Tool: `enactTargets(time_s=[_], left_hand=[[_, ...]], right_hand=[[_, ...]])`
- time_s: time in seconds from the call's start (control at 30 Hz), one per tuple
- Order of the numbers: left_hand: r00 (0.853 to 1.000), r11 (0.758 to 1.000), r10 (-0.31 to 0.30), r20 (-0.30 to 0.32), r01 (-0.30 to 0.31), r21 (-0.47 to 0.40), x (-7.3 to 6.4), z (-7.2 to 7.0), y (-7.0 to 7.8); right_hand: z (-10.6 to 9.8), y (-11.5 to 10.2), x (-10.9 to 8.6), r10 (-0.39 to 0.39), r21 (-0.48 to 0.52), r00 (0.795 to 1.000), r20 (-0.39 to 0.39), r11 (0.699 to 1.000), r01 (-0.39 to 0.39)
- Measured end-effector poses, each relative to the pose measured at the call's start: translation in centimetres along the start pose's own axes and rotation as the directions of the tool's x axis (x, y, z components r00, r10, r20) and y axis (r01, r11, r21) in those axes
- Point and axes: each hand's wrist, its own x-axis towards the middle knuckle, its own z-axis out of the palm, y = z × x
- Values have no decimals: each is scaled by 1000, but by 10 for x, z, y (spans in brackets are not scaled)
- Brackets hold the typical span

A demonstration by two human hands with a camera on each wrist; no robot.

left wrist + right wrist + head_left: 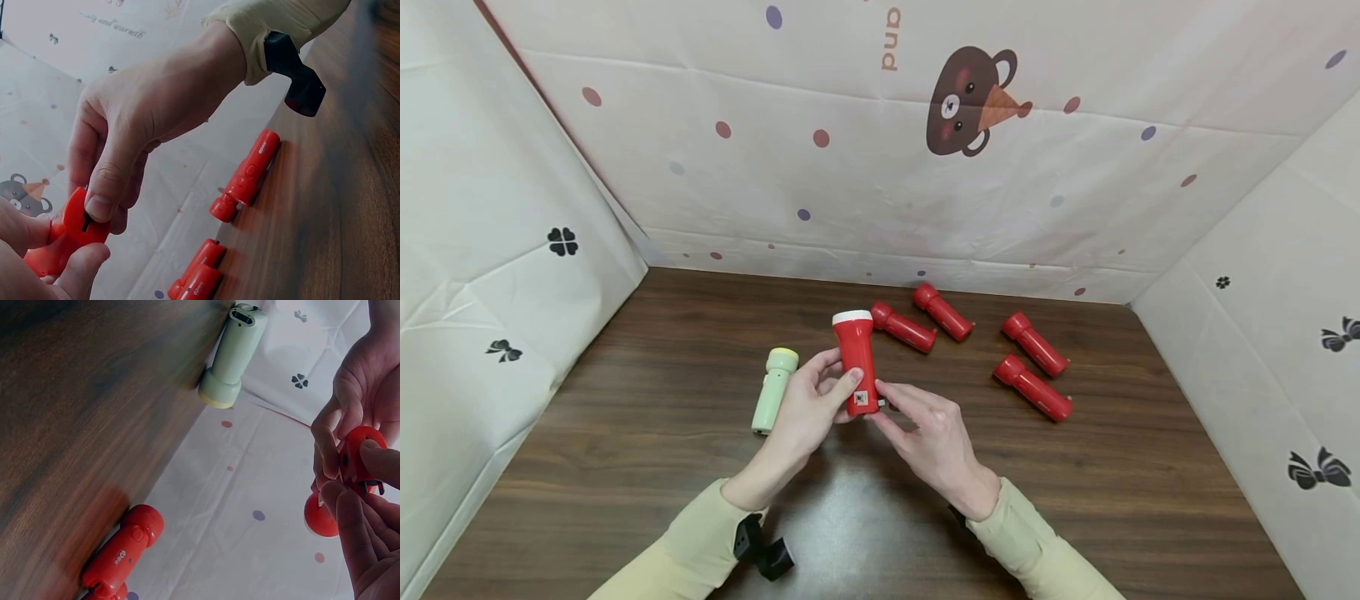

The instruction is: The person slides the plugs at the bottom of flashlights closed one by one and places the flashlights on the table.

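Holding a red flashlight [857, 354] over the bench [625, 433] in both hands.
We see the left hand [808, 407], fingers curled round its barrel, and the right hand [936, 433], thumb and fingers pinching its tail [863, 408]; a pale green flashlight [771, 397] lies beside the left hand.

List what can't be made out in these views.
Sticker, head view: print too small to read.
Left hand, head view: fingers partly hidden behind the held red flashlight.
Lowest red flashlight, left wrist view: cut off by the bottom edge.
Second loose flashlight, right wrist view: mostly hidden by the nearer one.
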Motion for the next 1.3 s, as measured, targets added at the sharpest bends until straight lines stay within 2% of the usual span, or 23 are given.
enactTargets(time_s=[1.0, 1.3], left_hand=[[1000, 1000, 0, -18, 0, -26, -3, 2, -3], [1000, 1000, -5, -15, 5, -11, -4, 2, -3]], right_hand=[[3, -2, -1, 1, -15, 1000, 10, 1000, -1], [3, -1, -1, -25, -31, 1000, 19, 999, 26]])
